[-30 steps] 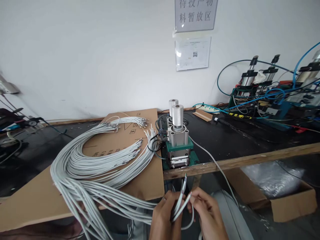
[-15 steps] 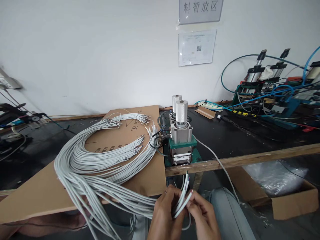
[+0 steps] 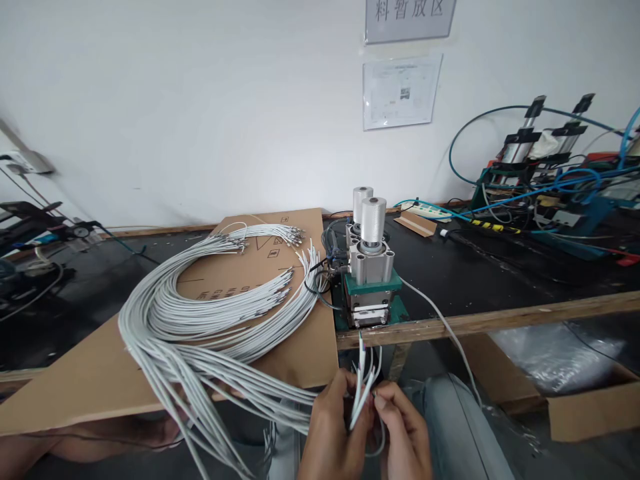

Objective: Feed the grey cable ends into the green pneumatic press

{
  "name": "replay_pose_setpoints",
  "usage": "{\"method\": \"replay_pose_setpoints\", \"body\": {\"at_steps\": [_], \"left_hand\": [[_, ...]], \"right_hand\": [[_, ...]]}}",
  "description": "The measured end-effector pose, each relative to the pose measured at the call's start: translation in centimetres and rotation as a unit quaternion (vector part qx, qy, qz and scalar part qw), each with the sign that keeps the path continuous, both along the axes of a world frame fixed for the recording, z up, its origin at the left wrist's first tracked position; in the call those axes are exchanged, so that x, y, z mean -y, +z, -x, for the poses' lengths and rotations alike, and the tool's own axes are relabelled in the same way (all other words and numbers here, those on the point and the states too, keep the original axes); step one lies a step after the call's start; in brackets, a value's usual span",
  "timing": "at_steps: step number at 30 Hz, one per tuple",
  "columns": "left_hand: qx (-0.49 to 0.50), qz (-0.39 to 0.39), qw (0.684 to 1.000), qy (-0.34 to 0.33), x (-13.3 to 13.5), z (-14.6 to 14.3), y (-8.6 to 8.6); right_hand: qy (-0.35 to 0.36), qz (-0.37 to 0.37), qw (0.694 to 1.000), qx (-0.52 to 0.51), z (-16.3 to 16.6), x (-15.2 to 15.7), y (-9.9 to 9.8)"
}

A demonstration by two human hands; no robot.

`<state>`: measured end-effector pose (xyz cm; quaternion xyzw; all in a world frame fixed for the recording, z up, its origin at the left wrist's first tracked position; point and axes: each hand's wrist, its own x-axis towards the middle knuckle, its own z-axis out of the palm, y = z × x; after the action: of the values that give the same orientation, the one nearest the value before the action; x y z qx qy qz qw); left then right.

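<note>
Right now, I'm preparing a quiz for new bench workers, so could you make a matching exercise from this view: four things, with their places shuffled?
1. Slim white cables
2. Front knurled silver cylinder
3. Crumpled clear plastic
4. Printed white sheet

A. In an open brown cardboard box below the tabletop
B. Above a green plate
C. On the pale wall
D. Across flat brown cardboard, running to the left hand

Pairs: 1-D, 2-B, 3-A, 4-C

The cables (image 3: 200, 319) look smooth and plastic-sheathed, the cardboard (image 3: 85, 380) matt, the knob (image 3: 373, 220) finely textured metal.
</note>
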<state>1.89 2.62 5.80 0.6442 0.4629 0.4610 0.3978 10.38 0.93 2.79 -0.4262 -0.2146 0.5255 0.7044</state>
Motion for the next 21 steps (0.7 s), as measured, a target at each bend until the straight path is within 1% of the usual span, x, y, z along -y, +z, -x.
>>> {"method": "replay_pose_setpoints", "body": {"at_steps": [5,8,10,15,18,21], "left_hand": [[0.011,0.03,0.999,-0.024,-0.2,0.1,0.2],[0.013,0.025,0.999,-0.024,-0.2,0.1,0.7],[0.009,0.019,0.999,-0.024,-0.4,0.1,0.9],[0.004,0.02,0.998,-0.065,-0.9,0.5,0.7],[0.002,0.031,0.998,-0.06,-1.1,0.6,0.5],[0.009,0.054,0.996,-0.07,-1.1,0.4,0.5]], "right_hand": [[-0.007,-0.015,0.996,0.093,-0.6,0.1,0.0],[-0.013,-0.015,0.99,0.14,-0.8,0.1,0.5],[-0.014,-0.012,0.989,0.146,-0.8,0.2,0.9],[-0.007,-0.022,0.986,0.164,-0.9,0.3,1.5],[0.004,-0.03,0.983,0.183,-1.1,0.5,1.5],[0.002,-0.033,0.981,0.192,-1.1,0.5,1.2]]}}
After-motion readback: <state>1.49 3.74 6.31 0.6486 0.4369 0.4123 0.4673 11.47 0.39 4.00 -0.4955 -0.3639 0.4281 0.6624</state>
